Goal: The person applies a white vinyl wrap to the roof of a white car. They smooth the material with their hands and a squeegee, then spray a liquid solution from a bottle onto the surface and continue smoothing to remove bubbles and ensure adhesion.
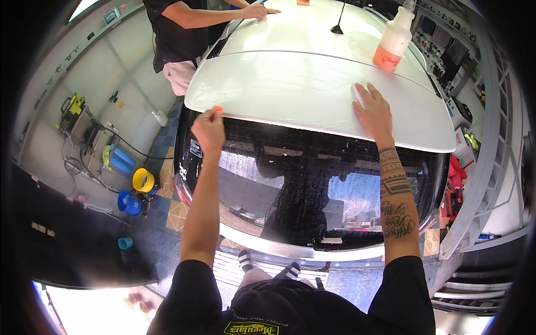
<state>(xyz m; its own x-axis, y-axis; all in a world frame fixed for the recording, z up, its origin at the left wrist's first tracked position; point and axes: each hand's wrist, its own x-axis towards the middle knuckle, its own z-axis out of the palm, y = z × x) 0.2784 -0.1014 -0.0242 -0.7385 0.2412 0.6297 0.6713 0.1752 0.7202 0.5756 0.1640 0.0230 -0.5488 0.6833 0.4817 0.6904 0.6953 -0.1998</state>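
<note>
My left hand (208, 132) is closed in a pinch on a small orange piece (218, 109), whose exact kind I cannot make out. It is at the rear left corner of the car's white spoiler (268, 84). My right hand (373, 113) lies with fingers spread on the right part of that panel. A whitish patch shows between its thumb and fingers; whether this is a separate thing or the paint I cannot tell. Beyond the right hand, a spray bottle (394, 42) with orange-pink liquid stands upright on the car. Below the spoiler is the wet, dark rear window (301, 184).
A co-worker in a dark shirt (176, 39) leans over the roof at the far left, one hand on it. A black antenna (337, 29) rises from the roof. Yellow (143, 180) and blue (129, 202) buckets stand at left. Metal stairs (474, 167) run along the right.
</note>
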